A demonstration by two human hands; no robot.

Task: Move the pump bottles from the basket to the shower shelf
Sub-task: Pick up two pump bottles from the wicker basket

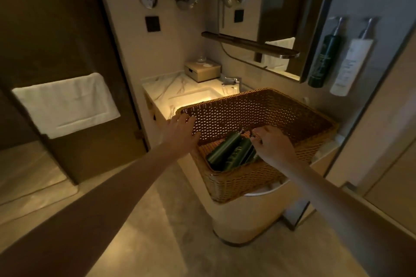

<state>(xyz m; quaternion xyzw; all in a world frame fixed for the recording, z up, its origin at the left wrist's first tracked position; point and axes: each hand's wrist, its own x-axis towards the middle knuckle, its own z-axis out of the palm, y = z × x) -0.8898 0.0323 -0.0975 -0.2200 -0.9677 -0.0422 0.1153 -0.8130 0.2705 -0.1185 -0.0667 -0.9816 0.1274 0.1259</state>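
White towel (65, 102) hangs on dark door at far left. L hand (180, 134) sits on the near-left rim of the wicker basket (247, 177), fingers spread apart, palm down on the weave, not gripping. Basket rests atop a pale rounded bin (243, 218) w/ the lit sink counter (171, 90) behind. Inside, dark green pump bottles (229, 152) lie on their sides, necks pointing up-right. R hand (273, 144) is inside the basket over them, fingertips curled at the pump necks; can't tell if clamped. Far right, behind glass, a green bottle (324, 60) and a white bottle (351, 67) hang upright on the wall.
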